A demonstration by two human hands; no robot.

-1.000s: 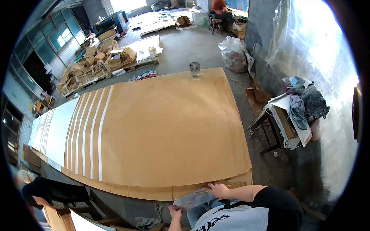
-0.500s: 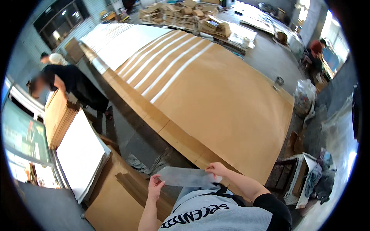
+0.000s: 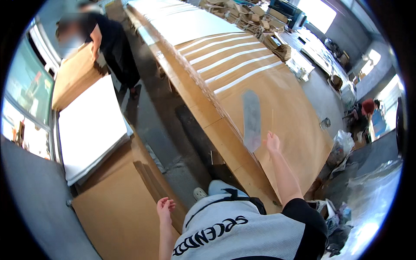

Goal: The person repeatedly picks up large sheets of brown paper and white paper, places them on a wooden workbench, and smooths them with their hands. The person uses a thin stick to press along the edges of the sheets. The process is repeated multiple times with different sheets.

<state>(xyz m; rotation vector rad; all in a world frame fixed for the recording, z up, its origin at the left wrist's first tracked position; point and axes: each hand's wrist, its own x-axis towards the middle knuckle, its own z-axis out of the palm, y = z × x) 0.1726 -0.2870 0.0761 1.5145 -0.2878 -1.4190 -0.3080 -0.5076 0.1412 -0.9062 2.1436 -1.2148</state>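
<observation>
A translucent plastic strip (image 3: 251,117) with one rounded end stretches away from me over a big brown sheet (image 3: 286,117) on the long table. My right hand (image 3: 272,142) is closed at the strip's near end, its fingertips at the corner; blur hides the exact grip. A faint thin line rises above that hand, too indistinct to name. Low on the left, my left hand (image 3: 165,207) holds nothing, its fingers loosely bent and apart. Beneath it lies a stack of brown cardboard (image 3: 117,208). White stripes cross the far part of the big brown sheet.
White sheets (image 3: 93,121) lie left, beside a brown stack (image 3: 78,71) that another person (image 3: 115,47) bends over. A dark floor gap (image 3: 190,143) separates them from the table. A glass jar (image 3: 325,123) stands at the table's right edge. Folded brown bundles (image 3: 277,45) lie behind.
My left hand has let go of the plastic strip and dropped lower left. My right hand has moved out over the table, and the strip now points away from me. The view has turned.
</observation>
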